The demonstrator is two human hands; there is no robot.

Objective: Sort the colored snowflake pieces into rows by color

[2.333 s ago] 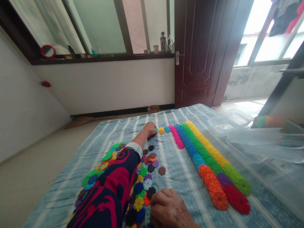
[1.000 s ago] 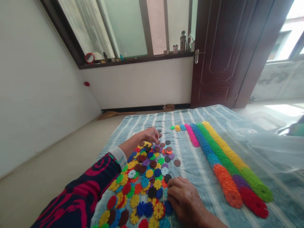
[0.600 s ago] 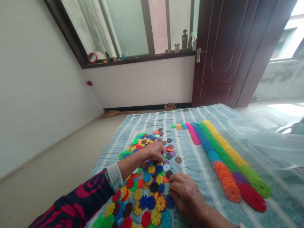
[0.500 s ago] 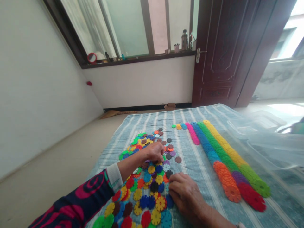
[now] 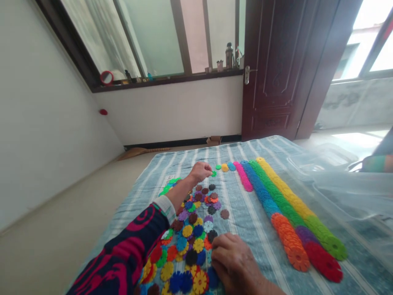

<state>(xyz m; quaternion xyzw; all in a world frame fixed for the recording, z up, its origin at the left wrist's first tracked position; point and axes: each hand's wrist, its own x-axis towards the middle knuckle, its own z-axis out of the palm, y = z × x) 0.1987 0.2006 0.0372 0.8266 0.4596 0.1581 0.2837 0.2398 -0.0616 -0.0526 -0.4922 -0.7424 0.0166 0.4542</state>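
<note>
My left hand (image 5: 201, 171) reaches over the far part of the pile, thumb and fingers pinched on a green notched plastic disc (image 5: 214, 174). That disc is just left of a short spaced line with a small green disc (image 5: 218, 167), a yellow disc (image 5: 225, 167) and a blue disc (image 5: 231, 166). My right hand (image 5: 236, 262) rests on the cloth at the near right side of the loose disc pile (image 5: 198, 245). Its fingers are curled beside a dark blue disc (image 5: 212, 278); whatever they hold, if anything, is hidden.
Overlapping rows lie to the right: a pink row (image 5: 243, 177), a blue row (image 5: 256, 184), a green row (image 5: 276, 196) and a yellow row (image 5: 285, 186). A clear plastic box (image 5: 346, 184) stands at the right on the striped cloth (image 5: 258, 254).
My left hand has moved from the pile away from me, to beside the spaced discs, with a green disc now showing in its fingers. My right hand stays about where it was.
</note>
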